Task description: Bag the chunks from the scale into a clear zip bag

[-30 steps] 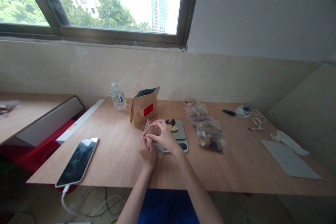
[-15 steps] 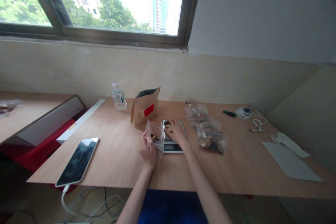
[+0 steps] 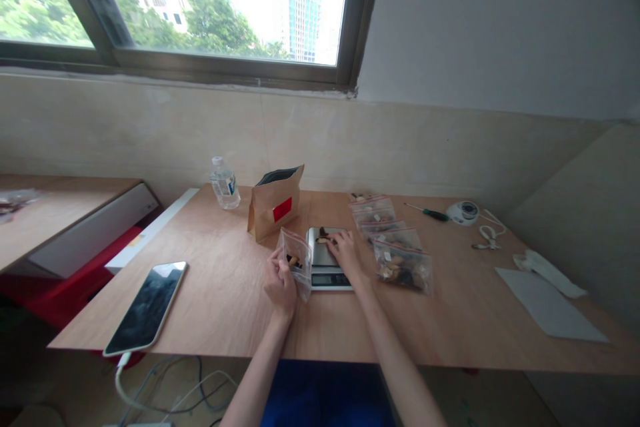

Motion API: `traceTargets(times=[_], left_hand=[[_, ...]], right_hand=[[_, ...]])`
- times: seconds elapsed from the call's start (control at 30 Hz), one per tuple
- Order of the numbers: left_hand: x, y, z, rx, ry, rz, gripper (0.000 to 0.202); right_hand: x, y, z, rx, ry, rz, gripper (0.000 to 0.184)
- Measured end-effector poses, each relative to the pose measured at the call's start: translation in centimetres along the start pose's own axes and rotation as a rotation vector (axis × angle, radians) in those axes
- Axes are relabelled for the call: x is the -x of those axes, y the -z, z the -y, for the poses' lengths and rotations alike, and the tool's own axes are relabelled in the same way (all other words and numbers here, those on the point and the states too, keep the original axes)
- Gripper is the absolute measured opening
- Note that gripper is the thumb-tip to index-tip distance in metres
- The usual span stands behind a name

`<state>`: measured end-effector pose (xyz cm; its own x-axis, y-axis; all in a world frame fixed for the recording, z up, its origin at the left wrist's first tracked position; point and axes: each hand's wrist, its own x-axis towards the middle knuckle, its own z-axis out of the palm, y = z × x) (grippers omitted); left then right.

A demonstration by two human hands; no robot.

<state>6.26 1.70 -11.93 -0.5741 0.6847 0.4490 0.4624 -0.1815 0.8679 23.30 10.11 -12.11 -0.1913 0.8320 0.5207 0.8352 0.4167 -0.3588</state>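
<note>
- While the left hand (image 3: 280,285) holds a small zip bag (image 3: 296,260) tight in its fingers,
- the right hand (image 3: 345,255) sits by brown bits (image 3: 323,235) on a kitchen scale (image 3: 329,279) on the table (image 3: 225,293); can't tell if its fingers hold any.

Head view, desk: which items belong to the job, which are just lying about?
In use:
left hand holding a small zip bag
right hand at brown pieces on a digital scale
filled zip bags
probably the kraft pouch

Lying about:
smartphone
water bottle
screwdriver
grey sheet
</note>
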Motion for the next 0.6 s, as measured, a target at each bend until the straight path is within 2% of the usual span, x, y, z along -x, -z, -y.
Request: traceTargets(times=[0.17, 0.4, 0.5, 0.6], left_hand=[[0.0, 0.0, 0.2, 0.005, -0.006, -0.004, 0.028], [0.0, -0.1, 0.2, 0.01, 0.007, 0.002, 0.029], [0.0, 0.0, 0.0, 0.004, 0.013, 0.008, 0.029], [-0.1, 0.0, -0.2, -0.001, 0.024, 0.023, 0.029]], right_hand=[[0.0, 0.4, 0.2, -0.042, 0.043, -0.031, 0.021], [-0.1, 1.7, 1.3, -0.22, -0.028, -0.131, 0.026], [-0.7, 2.4, 2.1, -0.373, -0.102, -0.229, 0.023], [-1.7, 3.2, 3.7, -0.64, -0.278, -0.332, 0.026]])
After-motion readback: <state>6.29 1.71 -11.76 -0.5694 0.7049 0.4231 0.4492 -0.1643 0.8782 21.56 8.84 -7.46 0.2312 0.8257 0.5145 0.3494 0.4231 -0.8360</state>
